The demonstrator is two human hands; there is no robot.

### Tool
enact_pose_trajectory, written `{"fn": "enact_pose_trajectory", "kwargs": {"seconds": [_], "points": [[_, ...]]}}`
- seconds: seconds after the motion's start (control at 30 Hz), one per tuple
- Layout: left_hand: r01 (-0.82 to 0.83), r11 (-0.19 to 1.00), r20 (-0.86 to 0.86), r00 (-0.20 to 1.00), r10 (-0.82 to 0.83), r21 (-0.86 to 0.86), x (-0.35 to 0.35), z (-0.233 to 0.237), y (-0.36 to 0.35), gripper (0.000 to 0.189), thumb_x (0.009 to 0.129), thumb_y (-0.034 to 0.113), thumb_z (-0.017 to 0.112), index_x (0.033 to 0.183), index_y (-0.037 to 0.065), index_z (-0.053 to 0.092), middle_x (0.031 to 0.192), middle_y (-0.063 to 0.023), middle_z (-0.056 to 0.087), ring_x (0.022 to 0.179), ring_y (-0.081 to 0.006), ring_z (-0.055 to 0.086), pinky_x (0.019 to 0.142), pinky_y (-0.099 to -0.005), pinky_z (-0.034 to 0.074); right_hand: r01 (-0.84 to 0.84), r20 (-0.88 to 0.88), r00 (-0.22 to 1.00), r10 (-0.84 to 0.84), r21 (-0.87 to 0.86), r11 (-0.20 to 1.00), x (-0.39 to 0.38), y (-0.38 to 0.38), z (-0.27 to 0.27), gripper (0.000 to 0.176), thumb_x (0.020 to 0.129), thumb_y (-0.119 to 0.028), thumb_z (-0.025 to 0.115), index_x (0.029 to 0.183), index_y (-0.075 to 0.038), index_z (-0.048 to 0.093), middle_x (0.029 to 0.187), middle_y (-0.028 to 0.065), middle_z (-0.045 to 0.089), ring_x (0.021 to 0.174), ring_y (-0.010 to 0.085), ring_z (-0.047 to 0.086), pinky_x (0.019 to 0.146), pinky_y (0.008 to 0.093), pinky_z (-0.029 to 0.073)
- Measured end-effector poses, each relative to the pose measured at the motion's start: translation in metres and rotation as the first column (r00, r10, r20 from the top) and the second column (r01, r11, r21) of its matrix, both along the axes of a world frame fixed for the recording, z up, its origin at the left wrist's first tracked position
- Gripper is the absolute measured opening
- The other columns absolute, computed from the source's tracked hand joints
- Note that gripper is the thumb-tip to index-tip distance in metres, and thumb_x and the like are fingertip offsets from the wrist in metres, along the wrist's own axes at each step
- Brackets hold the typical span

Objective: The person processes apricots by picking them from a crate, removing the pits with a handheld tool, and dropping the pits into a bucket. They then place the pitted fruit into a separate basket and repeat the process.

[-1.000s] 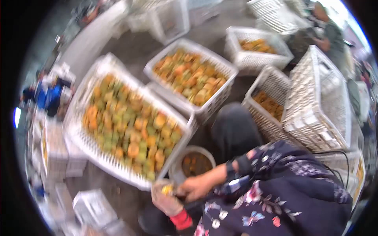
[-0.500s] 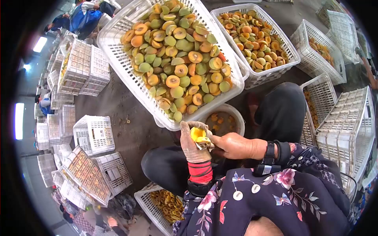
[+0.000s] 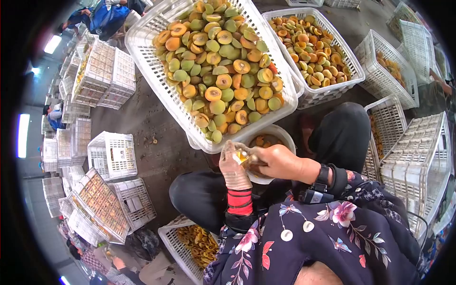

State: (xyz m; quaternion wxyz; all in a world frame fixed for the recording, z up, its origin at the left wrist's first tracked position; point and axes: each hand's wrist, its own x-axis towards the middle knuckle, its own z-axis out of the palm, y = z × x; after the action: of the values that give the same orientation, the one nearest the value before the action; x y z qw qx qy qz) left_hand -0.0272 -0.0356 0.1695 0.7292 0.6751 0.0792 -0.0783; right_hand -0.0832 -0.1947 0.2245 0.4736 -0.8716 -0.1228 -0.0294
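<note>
My left hand (image 3: 233,166), in a pale, stained glove with a red band at the wrist, is closed around a yellow-orange apricot half (image 3: 242,156). Bare and curled into a grip, my right hand (image 3: 279,162) meets it at the fruit. A small whitish edge shows between the hands, but what the right fingers hold is mostly hidden. Just beyond my hands stands a white crate (image 3: 142,40) heaped with halved, green-and-orange apricots (image 3: 218,80). Partly under that crate and behind my hands is a white bucket (image 3: 287,141) with orange pieces in it.
A second crate (image 3: 358,76) of apricot halves (image 3: 316,52) stands at the upper right. Beside my left knee, a crate (image 3: 168,237) holds yellow-brown fruit pieces (image 3: 197,244). Stacked crates (image 3: 413,161) rise on the right, more crates (image 3: 114,154) on the left. Other people sit at the left edges.
Both hands have shifted slightly upward in view and pressed closer together. The apricot half is turned and more covered by the fingers. The whole view has shifted a little.
</note>
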Motion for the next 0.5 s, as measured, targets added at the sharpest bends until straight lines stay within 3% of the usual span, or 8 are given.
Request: {"fn": "enact_pose_trajectory", "kwargs": {"seconds": [0.07, 0.13, 0.17, 0.2, 0.27, 0.33, 0.4, 0.5], "points": [[0.06, 0.994, 0.05, 0.997, -0.065, 0.096, -0.002, 0.033, -0.005, 0.038, 0.104, 0.033, 0.041, 0.089, 0.002, 0.056, 0.081, -0.009, 0.063, 0.069, -0.0172, 0.059, 0.067, -0.0282, 0.049, 0.006, -0.043, 0.999, -0.009, -0.053, 0.999, -0.001, 0.005, 0.007, 0.023, 0.083, -0.02, 0.069, 0.093, -0.004, 0.055, 0.068, 0.017, 0.061, 0.063, 0.0388, 0.062, 0.056, 0.0463, 0.05], [-0.006, 0.969, -0.162, 0.986, -0.035, -0.246, 0.002, 0.047, 0.003, 0.039, 0.105, 0.034, 0.041, 0.089, 0.002, 0.056, 0.084, -0.0093, 0.062, 0.072, -0.0171, 0.059, 0.066, -0.0292, 0.05, -0.058, 0.082, 0.995, 0.059, -0.019, 0.998, -0.015, 0.007, 0.0, 0.022, 0.082, -0.018, 0.07, 0.093, -0.004, 0.057, 0.07, 0.017, 0.062, 0.064, 0.0388, 0.063, 0.057, 0.0456, 0.05], [-0.17, 0.933, -0.218, 0.97, 0.103, -0.316, 0.009, 0.039, 0.005, 0.04, 0.105, 0.037, 0.04, 0.091, 0.003, 0.057, 0.083, -0.0093, 0.063, 0.073, -0.0159, 0.06, 0.062, -0.0287, 0.05, -0.085, 0.044, 0.995, 0.084, 0.005, 0.996, -0.024, 0.006, -0.002, 0.023, 0.081, -0.017, 0.07, 0.096, -0.005, 0.058, 0.07, 0.0171, 0.062, 0.066, 0.0387, 0.064, 0.058, 0.045, 0.051], [-0.127, 0.97, -0.108, 0.988, 0.107, -0.206, 0.011, 0.023, 0.017, 0.04, 0.105, 0.038, 0.039, 0.092, 0.004, 0.056, 0.08, -0.0086, 0.063, 0.074, -0.0156, 0.061, 0.061, -0.0281, 0.049, -0.095, 0.045, 0.994, 0.095, 0.002, 0.995, -0.027, 0.004, -0.006, 0.023, 0.081, -0.017, 0.07, 0.096, -0.005, 0.058, 0.07, 0.0171, 0.062, 0.066, 0.0387, 0.064, 0.058, 0.045, 0.051], [-0.103, 0.953, -0.24, 0.97, 0.033, -0.286, 0.008, 0.032, 0.018, 0.036, 0.104, 0.033, 0.043, 0.098, 0.001, 0.058, 0.082, -0.0082, 0.063, 0.074, -0.0158, 0.061, 0.067, -0.0285, 0.051, 0.166, -0.118, 0.98, -0.162, 0.023, 0.986, -0.03, 0.003, -0.008, 0.023, 0.081, -0.017, 0.071, 0.097, -0.005, 0.059, 0.071, 0.0172, 0.063, 0.067, 0.0385, 0.064, 0.059, 0.045, 0.051], [0.081, 0.986, 0.087, 0.992, -0.094, 0.143, 0.002, 0.014, 0.011, 0.035, 0.102, 0.032, 0.048, 0.096, 0.0, 0.061, 0.081, -0.0061, 0.063, 0.073, -0.0148, 0.059, 0.071, -0.0284, 0.05, 0.213, -0.136, 0.97, -0.202, 0.068, 0.975, -0.023, 0.002, -0.008, 0.024, 0.082, -0.02, 0.071, 0.096, -0.005, 0.059, 0.072, 0.0181, 0.064, 0.069, 0.0387, 0.065, 0.059, 0.045, 0.052], [0.126, 0.987, -0.183, 0.973, -0.143, -0.103, -0.008, 0.012, -0.007, 0.04, 0.103, 0.033, 0.046, 0.088, 0.0, 0.063, 0.08, -0.0063, 0.063, 0.073, -0.014, 0.057, 0.072, -0.0285, 0.048, 0.116, -0.056, 0.992, -0.114, 0.032, 0.993, -0.012, 0.003, -0.005, 0.027, 0.083, -0.023, 0.071, 0.098, -0.005, 0.059, 0.072, 0.0194, 0.063, 0.068, 0.0396, 0.064, 0.059, 0.0455, 0.051], [0.173, 0.973, 0.075, 0.98, -0.186, 0.152, -0.008, 0.02, -0.012, 0.039, 0.104, 0.031, 0.043, 0.087, 0.0, 0.061, 0.079, -0.0073, 0.062, 0.072, -0.0154, 0.059, 0.071, -0.0295, 0.049, 0.047, -0.089, 0.995, -0.046, 0.011, 0.999, -0.009, 0.003, -0.005, 0.027, 0.083, -0.024, 0.071, 0.096, -0.004, 0.059, 0.071, 0.0205, 0.062, 0.067, 0.0405, 0.063, 0.059, 0.0461, 0.051]]}}
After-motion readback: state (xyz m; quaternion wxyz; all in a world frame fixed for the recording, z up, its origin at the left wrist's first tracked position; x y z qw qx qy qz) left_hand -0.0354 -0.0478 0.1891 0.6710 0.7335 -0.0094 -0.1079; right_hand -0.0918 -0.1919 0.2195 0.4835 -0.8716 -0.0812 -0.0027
